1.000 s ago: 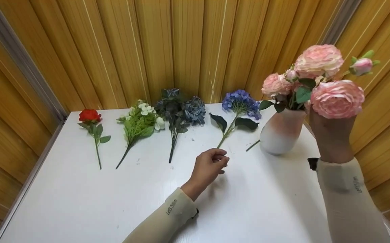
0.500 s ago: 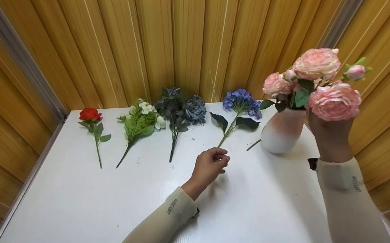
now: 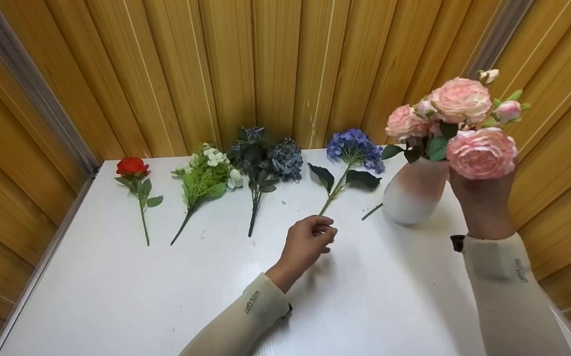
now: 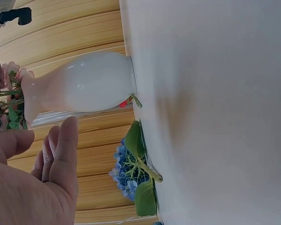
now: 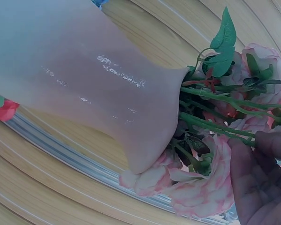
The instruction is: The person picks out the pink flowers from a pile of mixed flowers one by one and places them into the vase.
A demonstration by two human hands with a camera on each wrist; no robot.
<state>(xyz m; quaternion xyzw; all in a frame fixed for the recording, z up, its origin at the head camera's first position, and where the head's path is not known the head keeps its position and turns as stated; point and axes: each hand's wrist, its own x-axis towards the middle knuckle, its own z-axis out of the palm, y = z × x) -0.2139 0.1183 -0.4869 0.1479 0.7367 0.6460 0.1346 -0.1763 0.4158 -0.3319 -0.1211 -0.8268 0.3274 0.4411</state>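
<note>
A bunch of pink peonies (image 3: 482,154) stands in the mouth of a vase (image 3: 411,200), white below and pinkish above. My right hand (image 3: 485,207) is beside the vase's neck, partly hidden by the largest bloom. In the right wrist view, its thumb and finger pinch a green peony stem (image 5: 215,125) just outside the rim; the stem's lower end is hidden inside the vase. My left hand (image 3: 310,240) hovers over the white table, fingers loosely bent and holding nothing. Just beyond its fingertips lies the stem of a blue-purple hydrangea (image 3: 353,148).
Left of the hydrangea lie a dusty-blue flower bunch (image 3: 258,163), a white-flowered green spray (image 3: 201,183) and a red rose (image 3: 132,168). A short green stem (image 3: 372,211) pokes out beside the vase's base. Wood-patterned panels (image 3: 226,74) wall in the table (image 3: 166,296).
My right hand has shifted slightly left, and the pink peonies have come lower and leftward over the vase; another pale bud now shows at the top. The left hand has stayed put.
</note>
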